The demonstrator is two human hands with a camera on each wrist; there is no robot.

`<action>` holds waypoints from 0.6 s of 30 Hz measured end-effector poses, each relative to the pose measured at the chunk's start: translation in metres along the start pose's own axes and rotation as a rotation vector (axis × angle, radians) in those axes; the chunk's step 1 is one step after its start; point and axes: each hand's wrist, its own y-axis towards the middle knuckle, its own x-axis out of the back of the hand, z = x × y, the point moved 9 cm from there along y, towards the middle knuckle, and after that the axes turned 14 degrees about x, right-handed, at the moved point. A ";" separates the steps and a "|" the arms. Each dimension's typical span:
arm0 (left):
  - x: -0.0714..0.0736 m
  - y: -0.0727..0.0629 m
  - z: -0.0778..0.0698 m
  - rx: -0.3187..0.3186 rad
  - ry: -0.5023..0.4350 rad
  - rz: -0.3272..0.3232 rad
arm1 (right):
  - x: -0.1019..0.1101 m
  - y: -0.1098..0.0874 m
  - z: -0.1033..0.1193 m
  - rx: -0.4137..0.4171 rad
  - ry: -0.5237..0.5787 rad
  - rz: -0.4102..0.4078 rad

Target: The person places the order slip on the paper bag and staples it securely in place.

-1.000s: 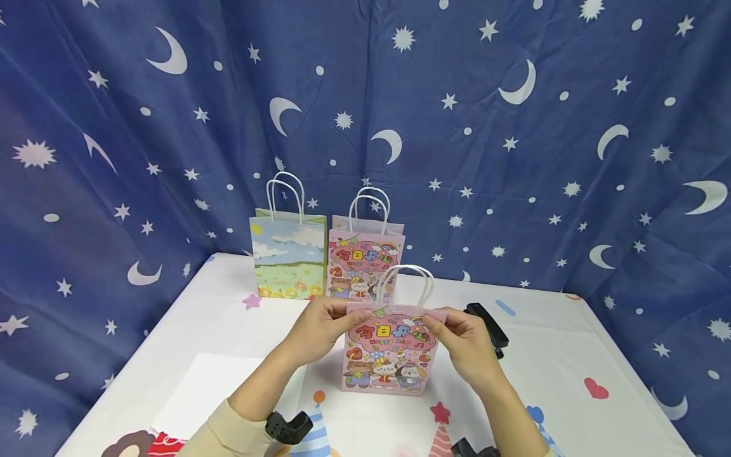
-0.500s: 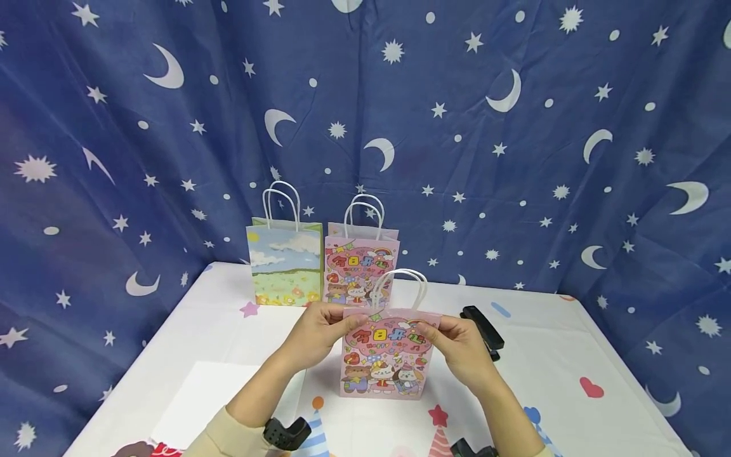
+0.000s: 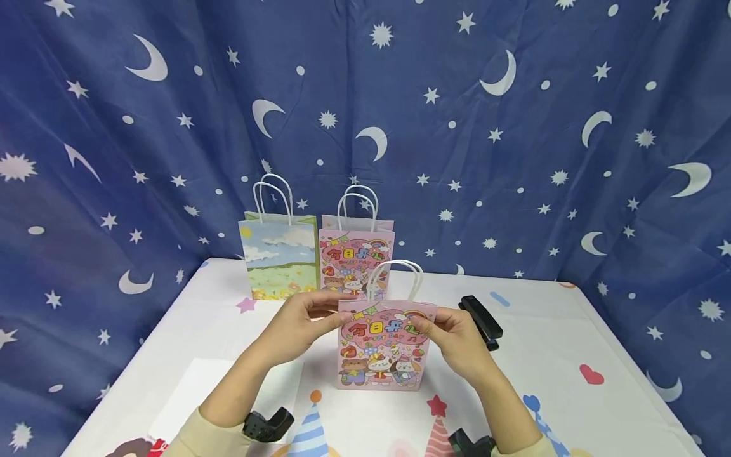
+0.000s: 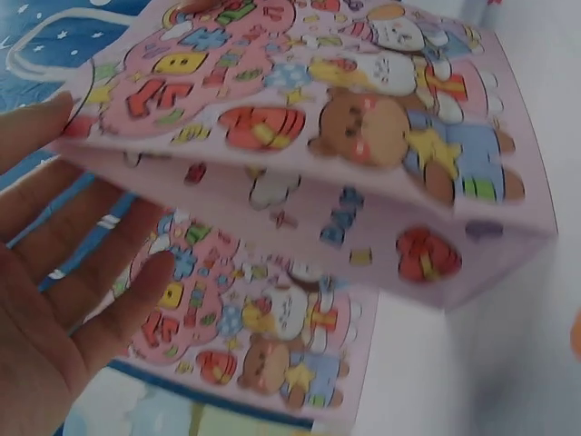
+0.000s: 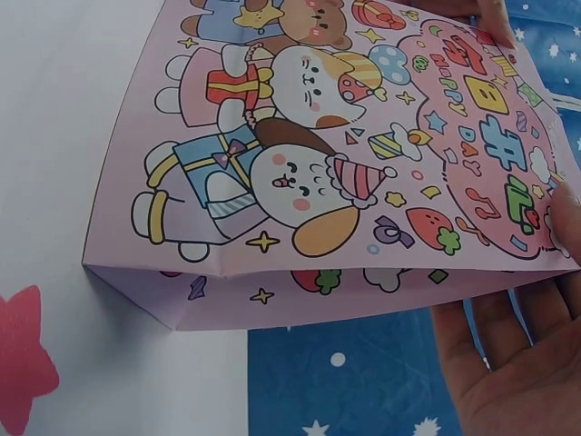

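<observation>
A pink paper gift bag [image 3: 379, 362] with cartoon animals and white handles stands upright on the table between both hands. My left hand [image 3: 299, 327] holds its upper left edge, thumb at the front and fingers behind; in the left wrist view those fingers are spread beside the bag's folded side. My right hand [image 3: 459, 339] pinches the upper right edge, thumb on the printed front. The side panel of the gift bag [image 5: 300, 182] is creased inward in the right wrist view.
Behind stand a matching pink gift bag [image 3: 356, 254] and a landscape-print gift bag [image 3: 280, 260]. A black stapler-like object [image 3: 481, 320] lies right of the right hand. A white sheet [image 3: 188, 393] lies on the printed tablecloth [image 3: 548, 355]. A blue starry curtain [image 3: 434, 152] hangs behind.
My left hand has slid left from the bag's front to its edge, with the thumb covering less of the print. The right hand keeps its hold. The head view has shifted slightly.
</observation>
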 end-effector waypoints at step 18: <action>0.027 -0.029 0.051 0.196 0.645 0.071 | 0.000 0.001 0.002 -0.006 0.046 0.004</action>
